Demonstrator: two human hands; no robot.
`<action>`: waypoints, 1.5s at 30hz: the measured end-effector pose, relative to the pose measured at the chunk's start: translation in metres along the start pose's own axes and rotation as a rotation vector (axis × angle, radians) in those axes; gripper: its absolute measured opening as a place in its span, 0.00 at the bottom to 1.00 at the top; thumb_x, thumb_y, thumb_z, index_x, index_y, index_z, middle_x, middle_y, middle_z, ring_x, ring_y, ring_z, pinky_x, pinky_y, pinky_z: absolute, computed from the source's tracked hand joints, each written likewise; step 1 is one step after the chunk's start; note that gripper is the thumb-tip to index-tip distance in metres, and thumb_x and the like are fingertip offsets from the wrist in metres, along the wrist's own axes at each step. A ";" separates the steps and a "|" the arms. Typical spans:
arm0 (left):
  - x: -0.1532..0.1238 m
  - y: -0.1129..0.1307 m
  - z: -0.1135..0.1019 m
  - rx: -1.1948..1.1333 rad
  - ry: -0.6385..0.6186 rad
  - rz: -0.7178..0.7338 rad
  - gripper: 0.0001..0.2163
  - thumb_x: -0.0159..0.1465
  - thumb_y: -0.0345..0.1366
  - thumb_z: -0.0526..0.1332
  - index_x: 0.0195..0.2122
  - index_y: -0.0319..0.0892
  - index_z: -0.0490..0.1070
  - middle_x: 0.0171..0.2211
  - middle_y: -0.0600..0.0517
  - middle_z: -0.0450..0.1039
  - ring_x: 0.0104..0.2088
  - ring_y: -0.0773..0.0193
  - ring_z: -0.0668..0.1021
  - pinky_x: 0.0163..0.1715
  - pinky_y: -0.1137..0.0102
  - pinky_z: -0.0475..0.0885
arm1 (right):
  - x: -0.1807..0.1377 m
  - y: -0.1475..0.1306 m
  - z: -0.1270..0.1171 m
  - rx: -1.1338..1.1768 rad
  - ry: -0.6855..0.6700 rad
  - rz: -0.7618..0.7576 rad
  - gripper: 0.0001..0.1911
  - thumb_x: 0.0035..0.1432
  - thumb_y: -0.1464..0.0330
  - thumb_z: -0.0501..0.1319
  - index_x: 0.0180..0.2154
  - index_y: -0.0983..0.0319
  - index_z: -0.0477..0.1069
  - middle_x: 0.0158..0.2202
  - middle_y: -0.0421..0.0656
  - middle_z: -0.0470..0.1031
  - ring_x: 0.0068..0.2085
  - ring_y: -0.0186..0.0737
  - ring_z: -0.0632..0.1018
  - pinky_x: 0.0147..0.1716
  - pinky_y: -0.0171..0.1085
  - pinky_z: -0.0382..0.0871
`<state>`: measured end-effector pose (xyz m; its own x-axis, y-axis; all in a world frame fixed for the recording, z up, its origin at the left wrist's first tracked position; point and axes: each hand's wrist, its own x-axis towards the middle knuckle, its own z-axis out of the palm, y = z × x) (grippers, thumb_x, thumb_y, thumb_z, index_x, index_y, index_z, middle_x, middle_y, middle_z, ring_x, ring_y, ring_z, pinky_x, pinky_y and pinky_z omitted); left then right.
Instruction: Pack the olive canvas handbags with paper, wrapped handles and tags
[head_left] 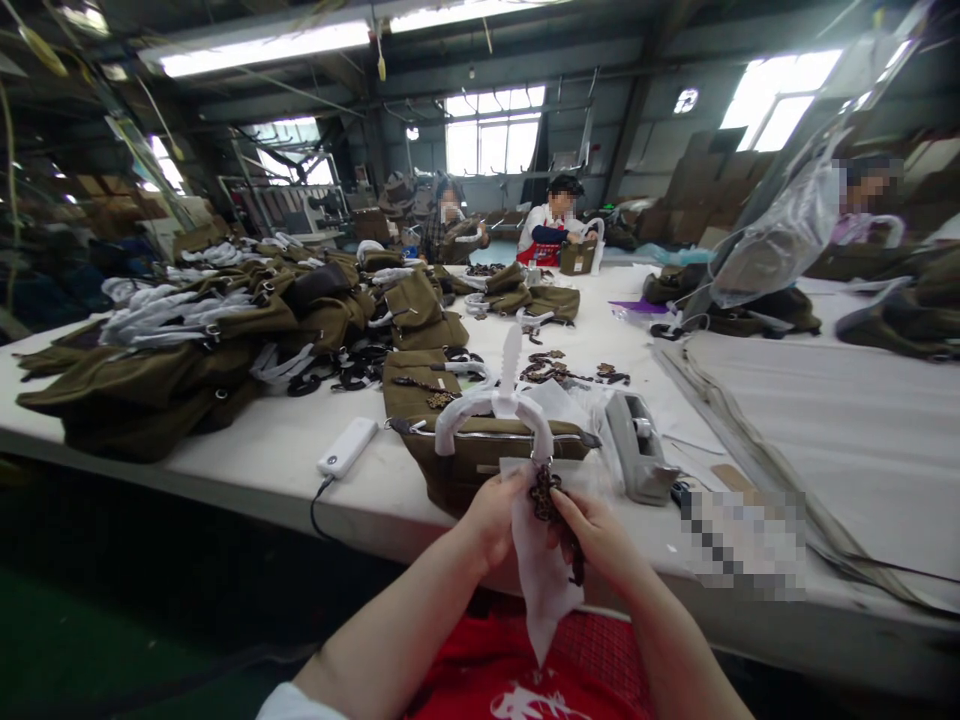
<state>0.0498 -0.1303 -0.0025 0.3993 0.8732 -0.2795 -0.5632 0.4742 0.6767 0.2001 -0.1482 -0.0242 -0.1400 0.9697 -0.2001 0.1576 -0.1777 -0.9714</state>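
Observation:
An olive-green handbag (480, 452) with white-wrapped handles (495, 402) stands at the near edge of the white table (285, 460). A dark metal charm (543, 492) hangs from the handle ring. My left hand (491, 515) pinches a sheet of white tissue paper (544, 585) against the charm. My right hand (596, 530) grips the charm and the paper from the right. Both hands are closed.
A white power bank (346, 446) with a cable lies left of the bag, a grey tape dispenser (641, 450) to its right. Heaps of olive bags (187, 350) cover the left of the table. Loose dark charms (555, 370) lie behind. Three other people work at the far end.

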 end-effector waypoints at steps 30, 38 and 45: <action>0.018 0.004 0.002 0.092 0.123 0.041 0.21 0.40 0.39 0.77 0.33 0.34 0.79 0.30 0.44 0.80 0.30 0.56 0.80 0.35 0.64 0.73 | -0.043 -0.021 -0.031 -0.785 -0.092 -0.188 0.16 0.58 0.54 0.60 0.33 0.59 0.78 0.31 0.44 0.80 0.32 0.44 0.78 0.32 0.38 0.66; 0.018 0.004 -0.002 0.108 0.132 0.089 0.19 0.41 0.37 0.77 0.33 0.35 0.80 0.31 0.45 0.81 0.31 0.59 0.80 0.37 0.66 0.72 | 0.002 0.010 -0.048 -0.375 0.420 -0.311 0.19 0.58 0.51 0.59 0.34 0.61 0.73 0.27 0.42 0.76 0.28 0.40 0.75 0.28 0.35 0.67; 0.020 -0.003 -0.001 0.120 0.216 0.187 0.17 0.40 0.35 0.76 0.30 0.35 0.78 0.25 0.50 0.78 0.24 0.66 0.75 0.29 0.70 0.68 | 0.003 -0.012 0.004 -0.445 0.472 -0.554 0.11 0.61 0.61 0.61 0.31 0.61 0.74 0.25 0.40 0.76 0.25 0.35 0.74 0.27 0.33 0.65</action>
<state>0.0587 -0.1144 -0.0103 0.1268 0.9540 -0.2718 -0.5180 0.2973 0.8020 0.1939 -0.1435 -0.0141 0.0967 0.8831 0.4592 0.5696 0.3292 -0.7531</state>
